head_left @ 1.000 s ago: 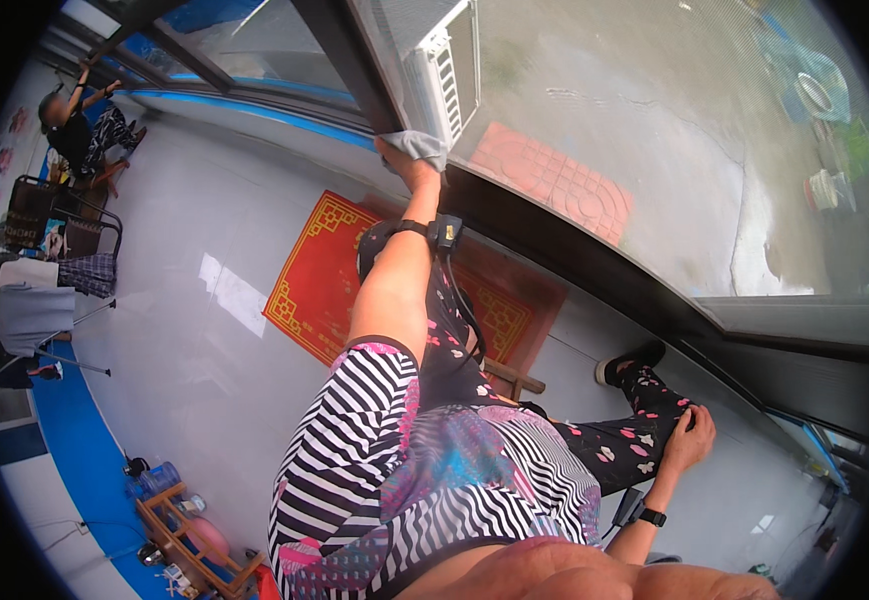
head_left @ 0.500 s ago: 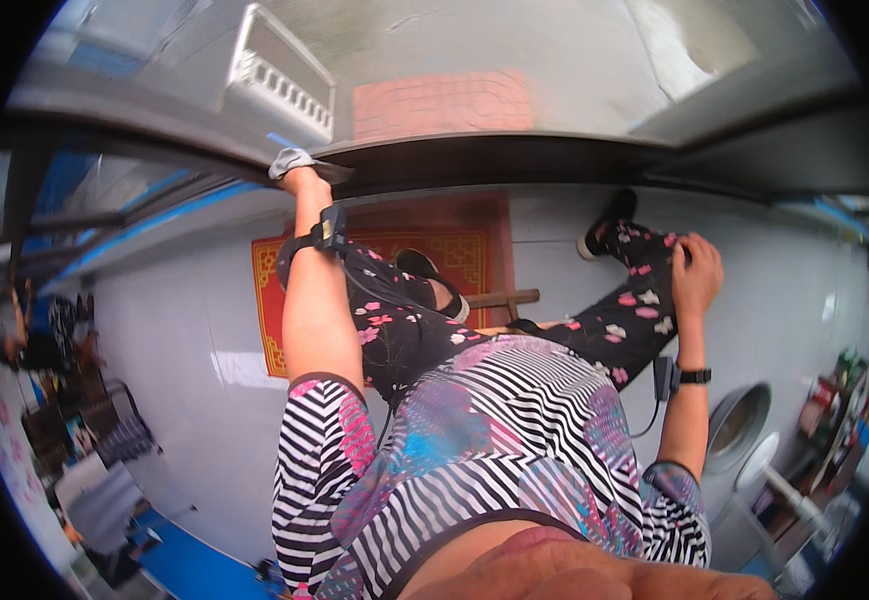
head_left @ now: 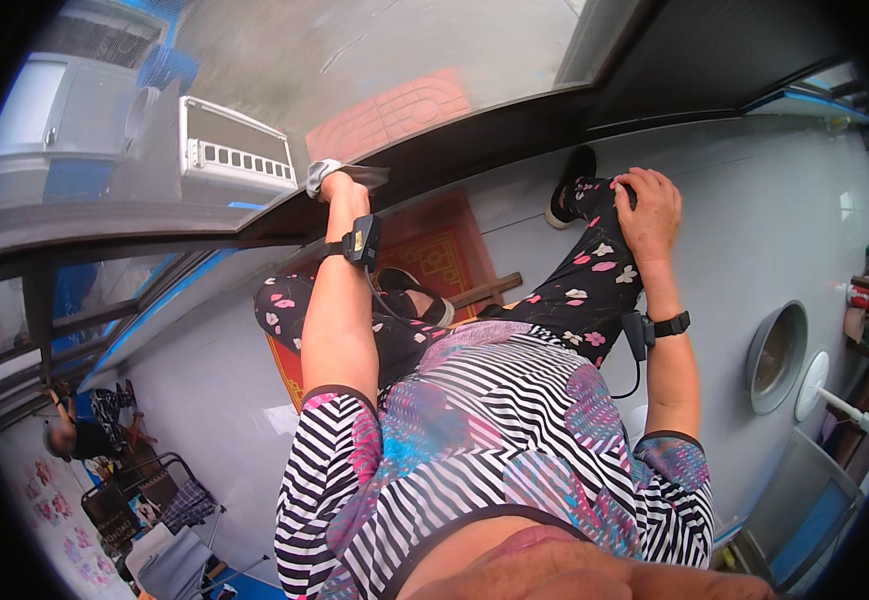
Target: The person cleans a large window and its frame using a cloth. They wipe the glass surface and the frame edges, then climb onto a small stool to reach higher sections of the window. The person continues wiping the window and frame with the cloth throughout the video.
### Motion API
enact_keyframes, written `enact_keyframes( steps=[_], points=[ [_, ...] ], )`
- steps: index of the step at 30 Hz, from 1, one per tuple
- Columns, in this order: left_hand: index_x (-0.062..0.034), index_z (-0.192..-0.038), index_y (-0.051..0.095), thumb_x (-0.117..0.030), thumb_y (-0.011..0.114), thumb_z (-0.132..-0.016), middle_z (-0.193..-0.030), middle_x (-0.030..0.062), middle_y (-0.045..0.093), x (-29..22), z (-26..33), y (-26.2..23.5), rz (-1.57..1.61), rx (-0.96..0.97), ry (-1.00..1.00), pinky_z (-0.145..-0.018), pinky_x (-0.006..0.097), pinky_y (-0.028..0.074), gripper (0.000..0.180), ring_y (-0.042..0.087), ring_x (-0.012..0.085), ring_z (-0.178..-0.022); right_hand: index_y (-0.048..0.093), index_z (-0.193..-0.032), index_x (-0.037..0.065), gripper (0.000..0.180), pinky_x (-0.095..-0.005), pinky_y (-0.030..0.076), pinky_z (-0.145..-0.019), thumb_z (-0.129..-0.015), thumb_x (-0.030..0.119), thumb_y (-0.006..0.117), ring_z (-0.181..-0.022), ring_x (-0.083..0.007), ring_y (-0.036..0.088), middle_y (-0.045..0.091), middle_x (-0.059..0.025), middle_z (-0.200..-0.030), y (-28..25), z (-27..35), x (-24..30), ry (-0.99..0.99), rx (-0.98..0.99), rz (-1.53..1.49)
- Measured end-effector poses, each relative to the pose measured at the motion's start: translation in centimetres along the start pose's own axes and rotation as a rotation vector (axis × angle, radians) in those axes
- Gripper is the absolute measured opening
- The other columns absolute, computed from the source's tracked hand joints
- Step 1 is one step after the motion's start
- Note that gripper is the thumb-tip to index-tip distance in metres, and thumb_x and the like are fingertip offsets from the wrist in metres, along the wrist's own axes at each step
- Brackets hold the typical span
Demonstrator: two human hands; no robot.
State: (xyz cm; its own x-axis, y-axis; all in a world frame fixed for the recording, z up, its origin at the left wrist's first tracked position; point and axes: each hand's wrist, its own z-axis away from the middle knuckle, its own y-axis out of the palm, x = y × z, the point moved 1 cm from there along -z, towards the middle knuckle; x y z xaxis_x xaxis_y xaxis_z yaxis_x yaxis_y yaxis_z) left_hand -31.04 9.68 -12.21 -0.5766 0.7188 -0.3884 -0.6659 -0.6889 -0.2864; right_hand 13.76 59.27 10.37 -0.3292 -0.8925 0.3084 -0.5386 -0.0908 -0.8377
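My left hand point(head_left: 342, 188) is closed on a grey-white cloth point(head_left: 322, 176). It presses the cloth to the dark lower frame point(head_left: 434, 150) of a large glass panel; a grey flap trails to the right of the fingers. My left arm stretches forward over my left leg. On my right knee rests my right hand point(head_left: 646, 215), fingers spread loosely over the flowered black trousers point(head_left: 604, 270), holding nothing. Each wrist carries a black strapped device. I sit low, with part of a wooden stool point(head_left: 484, 290) showing between my legs.
Beyond the glass are a white slotted frame point(head_left: 239, 150) and a red paving patch point(head_left: 384, 115). A red-and-gold mat point(head_left: 444, 250) lies under my left foot. A metal basin point(head_left: 777, 357) and a white fan point(head_left: 812, 385) stand right. Another person point(head_left: 89, 435) is at far left, near folding chairs.
My view has turned, so the panel frame now slants. My left hand with the cloth has shifted right along the frame. My right hand stays on the knee.
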Motion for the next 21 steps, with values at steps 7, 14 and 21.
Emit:
enact_keyframes(
  steps=[7,14,21],
  points=[
    [-0.0082,-0.079,0.059,-0.029,0.050,-0.095,-0.074,0.0142,0.064,13.4,-6.1,-21.9,-1.470,1.166,0.297,-0.066,0.042,0.050,0.028,0.059,0.0301,-0.067,0.072,-0.091,0.012,0.013,-0.0419,0.039,-0.103,-0.083,0.022,0.069,-0.113,-0.0249,0.057,0.069,-0.0008,-0.107,-0.1,2.0,-2.0,0.120,0.023,0.165],
    [-0.0097,-0.096,0.059,-0.030,0.048,-0.096,-0.073,0.0123,0.064,10.8,1.5,-32.5,-1.244,1.258,0.356,-0.052,0.040,0.050,0.023,0.062,0.0241,-0.059,0.072,-0.092,0.013,0.012,-0.0419,0.039,-0.103,-0.083,0.020,0.069,-0.114,-0.0249,0.057,0.069,-0.0011,-0.109,0.1,0.9,-0.8,0.047,0.043,0.006],
    [-0.0179,-0.112,0.058,-0.026,0.061,-0.093,-0.102,0.0014,0.063,15.6,-1.9,-39.6,-1.346,1.480,-0.105,-0.083,0.042,0.048,0.020,0.059,0.0189,-0.094,0.071,-0.094,0.014,0.012,-0.0408,0.039,-0.105,-0.083,0.018,0.068,-0.116,-0.0248,0.057,0.069,0.0006,-0.110,0.3,0.9,-0.6,0.063,0.065,0.015]
  ],
)
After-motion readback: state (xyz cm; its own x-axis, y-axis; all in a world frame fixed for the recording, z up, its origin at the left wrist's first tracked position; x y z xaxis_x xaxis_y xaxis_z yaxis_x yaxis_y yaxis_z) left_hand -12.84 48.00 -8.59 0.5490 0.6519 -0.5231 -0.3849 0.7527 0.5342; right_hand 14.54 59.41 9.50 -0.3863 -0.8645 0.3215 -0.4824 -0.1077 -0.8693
